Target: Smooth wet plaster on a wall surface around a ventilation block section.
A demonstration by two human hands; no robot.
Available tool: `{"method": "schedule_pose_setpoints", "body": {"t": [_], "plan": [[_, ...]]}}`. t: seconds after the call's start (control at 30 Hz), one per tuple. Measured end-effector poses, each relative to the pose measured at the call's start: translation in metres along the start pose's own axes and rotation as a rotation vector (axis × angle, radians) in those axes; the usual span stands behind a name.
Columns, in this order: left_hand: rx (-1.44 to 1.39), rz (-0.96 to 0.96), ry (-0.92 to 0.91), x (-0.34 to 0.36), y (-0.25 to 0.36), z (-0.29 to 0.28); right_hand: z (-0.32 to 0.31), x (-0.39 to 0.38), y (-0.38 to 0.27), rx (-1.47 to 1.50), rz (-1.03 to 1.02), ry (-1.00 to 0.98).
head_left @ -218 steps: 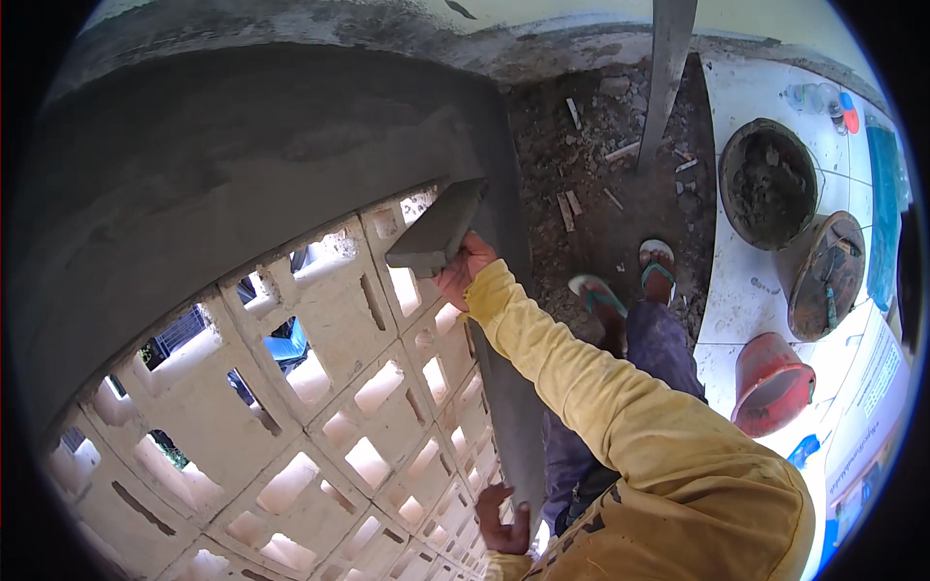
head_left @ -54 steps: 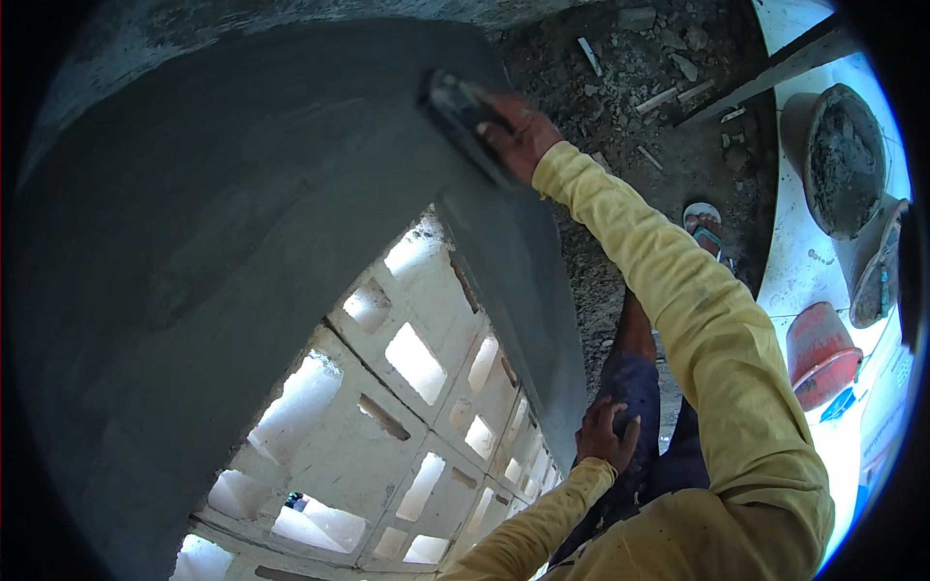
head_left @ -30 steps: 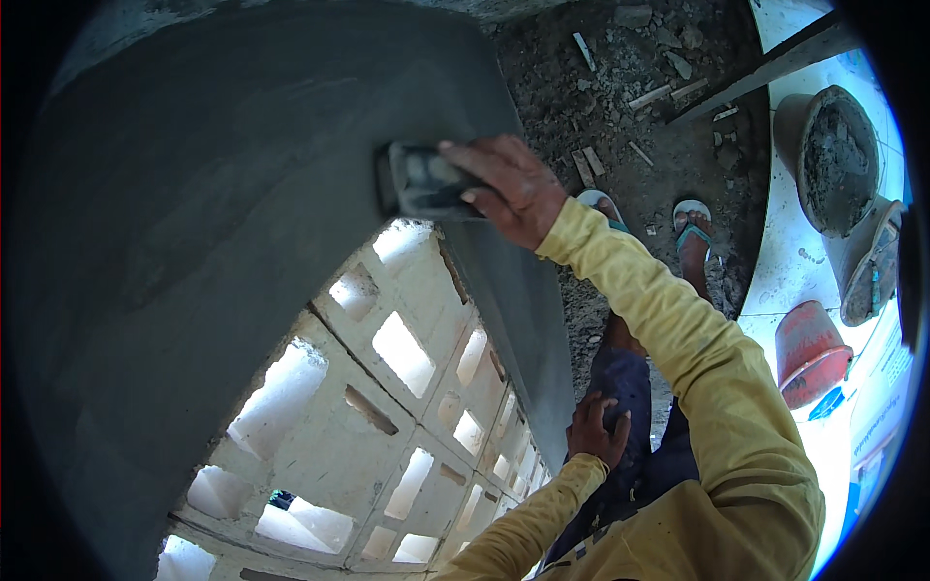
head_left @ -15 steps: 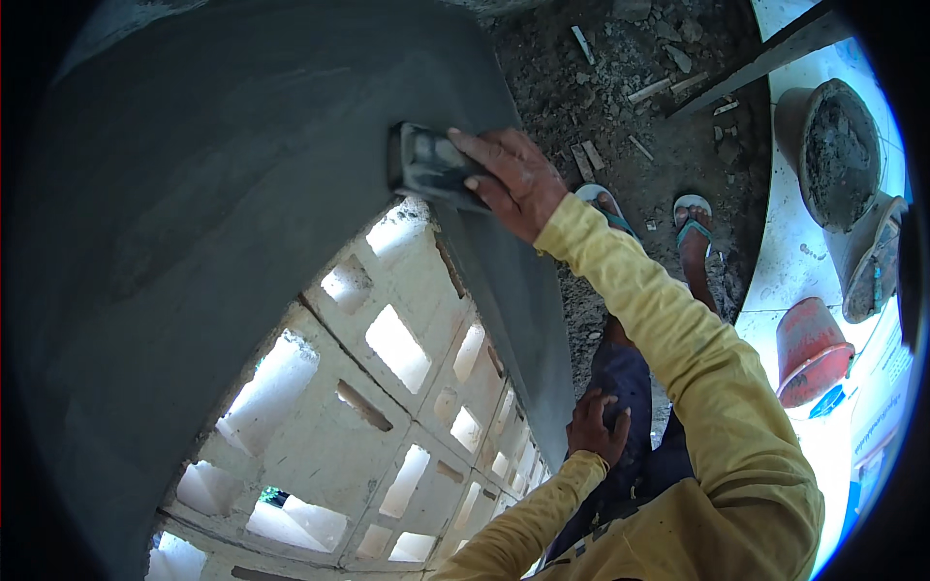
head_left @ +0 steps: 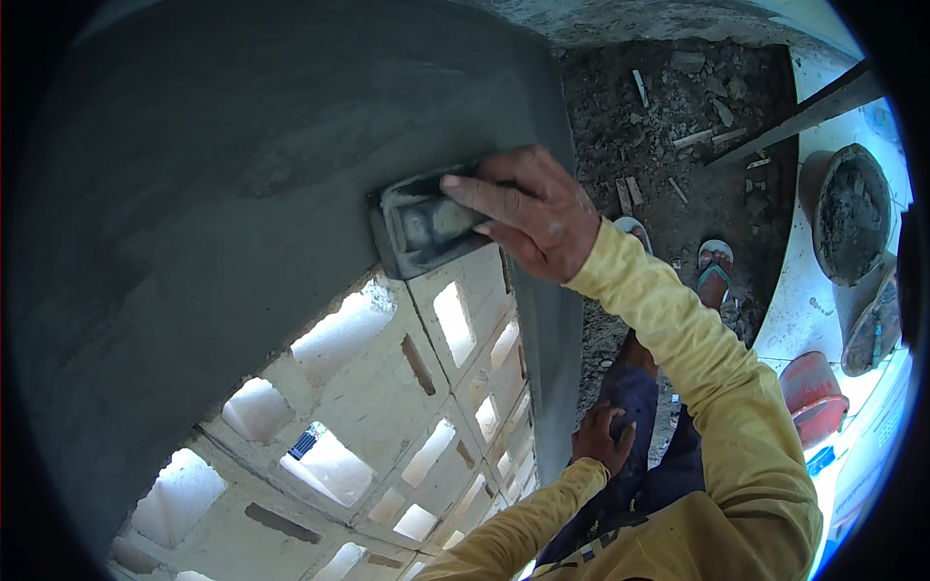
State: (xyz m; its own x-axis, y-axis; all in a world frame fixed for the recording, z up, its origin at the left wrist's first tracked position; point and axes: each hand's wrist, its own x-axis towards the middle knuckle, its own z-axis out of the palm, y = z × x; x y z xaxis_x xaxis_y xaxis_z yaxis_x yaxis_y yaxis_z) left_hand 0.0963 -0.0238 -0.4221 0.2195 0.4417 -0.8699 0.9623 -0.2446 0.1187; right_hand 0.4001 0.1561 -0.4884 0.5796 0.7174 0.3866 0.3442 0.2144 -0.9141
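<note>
My right hand [head_left: 542, 211] grips a dark, worn rectangular plastering float [head_left: 426, 221] at its right end, thumb and fingers closed on it. The float's flat underside lies against the smooth grey plastered wall [head_left: 223, 194], by the plaster's edge, and it overlaps the top of the pale openwork blocks [head_left: 387, 387]. What part of the float sits in my palm is hidden. Lower down, my left hand [head_left: 605, 438] rests on my dark-trousered leg [head_left: 625, 387], fingers slightly bent and apart, with nothing in it.
Rubble and wood scraps [head_left: 697, 136] cover the dirt floor around my sandalled feet. A dark beam [head_left: 804, 111] slants in at the upper right. On the pale tiles stand a bucket of wet mortar [head_left: 851, 218], another grey container [head_left: 872, 320] and a red bucket [head_left: 814, 397].
My right hand has slid the float along the plaster edge, off the blockwork's top corner and down over the blocks. The view has shifted too. My left hand stays on my leg.
</note>
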Motion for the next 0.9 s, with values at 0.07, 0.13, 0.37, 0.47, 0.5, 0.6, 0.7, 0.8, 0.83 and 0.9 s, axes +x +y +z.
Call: {"method": "schedule_pose_setpoints", "body": {"t": [0.07,0.13,0.37,0.47,0.5,0.6,0.7,0.8,0.83,0.9], "plan": [[-0.004,-0.003,-0.014,-0.003,0.001,0.002,0.003,-0.007,0.024,-0.045,0.080,0.066],[-0.025,0.007,-0.003,-0.002,0.004,0.004,0.006,-0.023,0.057,-0.087,0.153,0.133],[-0.013,-0.014,0.023,-0.002,-0.002,0.003,0.000,-0.026,0.009,-0.014,0.186,0.189],[0.018,-0.017,0.021,-0.002,0.001,0.005,0.006,-0.023,0.010,-0.078,0.110,0.079],[0.004,-0.010,0.018,-0.003,0.002,0.006,0.010,-0.026,0.019,-0.124,0.117,0.079],[0.003,0.000,0.016,-0.003,0.004,0.008,0.003,-0.039,0.050,-0.055,0.387,0.234],[0.001,-0.007,0.025,-0.001,-0.003,0.009,-0.001,-0.038,0.030,-0.026,0.402,0.281],[-0.001,-0.010,0.026,-0.003,-0.002,0.006,0.000,-0.031,-0.018,-0.002,0.232,0.216],[0.014,-0.011,0.022,-0.003,0.000,0.004,0.000,-0.028,-0.028,0.003,0.198,0.145],[0.005,-0.016,0.029,-0.003,-0.001,0.002,0.006,-0.026,-0.028,-0.010,0.190,0.046]]}}
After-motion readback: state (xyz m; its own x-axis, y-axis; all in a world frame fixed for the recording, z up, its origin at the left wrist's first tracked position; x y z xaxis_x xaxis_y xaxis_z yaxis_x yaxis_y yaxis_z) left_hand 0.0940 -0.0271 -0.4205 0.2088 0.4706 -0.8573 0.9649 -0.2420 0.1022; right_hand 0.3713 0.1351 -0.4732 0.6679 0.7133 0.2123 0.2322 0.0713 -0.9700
